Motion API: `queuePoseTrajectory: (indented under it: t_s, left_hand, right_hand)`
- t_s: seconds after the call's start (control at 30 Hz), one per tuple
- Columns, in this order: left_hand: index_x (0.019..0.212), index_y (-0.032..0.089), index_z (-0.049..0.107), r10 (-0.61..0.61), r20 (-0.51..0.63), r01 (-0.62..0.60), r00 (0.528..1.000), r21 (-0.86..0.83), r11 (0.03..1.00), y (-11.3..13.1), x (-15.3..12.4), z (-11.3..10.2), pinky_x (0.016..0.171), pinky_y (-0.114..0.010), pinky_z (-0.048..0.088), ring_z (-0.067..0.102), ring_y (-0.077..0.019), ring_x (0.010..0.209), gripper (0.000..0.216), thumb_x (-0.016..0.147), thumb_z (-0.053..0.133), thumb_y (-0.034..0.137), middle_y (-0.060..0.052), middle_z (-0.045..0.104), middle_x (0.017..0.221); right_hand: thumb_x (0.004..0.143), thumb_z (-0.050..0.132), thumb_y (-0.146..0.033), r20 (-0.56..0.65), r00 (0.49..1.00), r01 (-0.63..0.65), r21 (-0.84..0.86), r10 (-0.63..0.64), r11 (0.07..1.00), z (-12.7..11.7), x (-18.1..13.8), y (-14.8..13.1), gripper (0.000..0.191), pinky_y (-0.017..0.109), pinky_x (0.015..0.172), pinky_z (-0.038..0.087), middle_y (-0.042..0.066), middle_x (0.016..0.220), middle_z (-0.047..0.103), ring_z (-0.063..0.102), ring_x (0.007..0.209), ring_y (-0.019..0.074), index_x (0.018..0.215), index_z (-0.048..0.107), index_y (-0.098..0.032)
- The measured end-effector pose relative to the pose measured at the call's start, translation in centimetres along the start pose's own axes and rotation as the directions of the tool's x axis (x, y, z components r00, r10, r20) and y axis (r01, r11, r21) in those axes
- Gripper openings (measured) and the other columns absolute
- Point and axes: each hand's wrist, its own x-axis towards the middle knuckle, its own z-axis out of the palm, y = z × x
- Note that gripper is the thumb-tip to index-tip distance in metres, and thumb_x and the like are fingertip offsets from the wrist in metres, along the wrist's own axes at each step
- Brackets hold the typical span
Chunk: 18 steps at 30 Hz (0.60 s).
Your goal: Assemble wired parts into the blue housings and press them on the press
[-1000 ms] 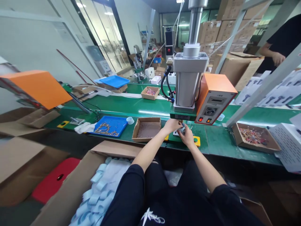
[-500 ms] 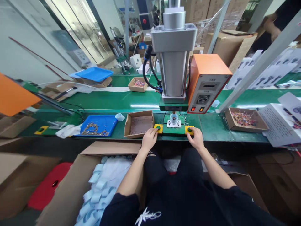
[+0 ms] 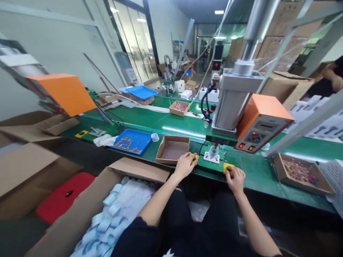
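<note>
At the near edge of the green tabletop (image 3: 166,123), both arms reach forward from the lap; the left hand (image 3: 184,165) lies palm down, fingers (image 3: 187,159) pressed together over a yellow button box (image 3: 196,157); the right hand (image 3: 235,179) covers a second yellow button box (image 3: 228,167) the same way, fingers loosely curled on it; between them sits a green fixture plate (image 3: 211,162) carrying a small white block with a clear round part (image 3: 213,151) upright under the press column (image 3: 233,96); an orange control box (image 3: 261,123) stands just beside it; a brown cardboard tray (image 3: 173,149) and blue tray (image 3: 132,141) lie to the left; cartons fill the room behind.
</note>
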Motion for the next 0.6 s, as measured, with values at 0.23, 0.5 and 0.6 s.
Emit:
queuePoseTrajectory:
  t_s: [0.23,0.5,0.6]
  left_hand:
    - [0.083,0.023,0.061,-0.297,-0.096,0.279,0.950,-0.168,0.946,-1.2,-12.0,-3.1,0.071,-0.031,0.055,0.067,-0.0201,0.074,0.048,0.112,0.029,0.045,-0.005,0.066,0.079]
    - [0.088,0.023,0.067,-0.473,0.268,0.541,0.839,-0.327,0.775,0.3,-22.2,3.2,0.081,-0.034,0.056,0.071,-0.0228,0.084,0.040,0.106,0.039,0.046,-0.007,0.073,0.087]
    - [0.087,0.023,0.067,-0.382,0.371,0.501,0.846,-0.309,0.808,2.6,-22.3,4.8,0.080,-0.034,0.055,0.072,-0.0233,0.086,0.038,0.106,0.040,0.040,-0.007,0.074,0.089]
  right_hand:
    - [0.097,0.058,-0.049,0.135,0.979,-0.173,0.139,0.155,0.975,-1.3,-0.1,0.4,0.035,0.048,0.102,0.048,0.013,0.111,0.076,0.069,0.106,0.0306,0.113,0.072,-0.021]
    - [0.077,0.076,-0.064,0.420,0.884,-0.375,0.376,0.205,0.847,3.2,9.9,-6.2,0.076,0.045,0.094,0.059,0.017,0.132,0.070,0.071,0.113,0.0308,0.136,0.060,-0.018]
    - [0.078,0.075,-0.066,0.569,0.808,-0.420,0.372,0.155,0.828,4.1,12.8,-6.6,0.064,0.040,0.078,0.061,0.012,0.102,0.078,0.074,0.089,0.0285,0.117,0.070,-0.016]
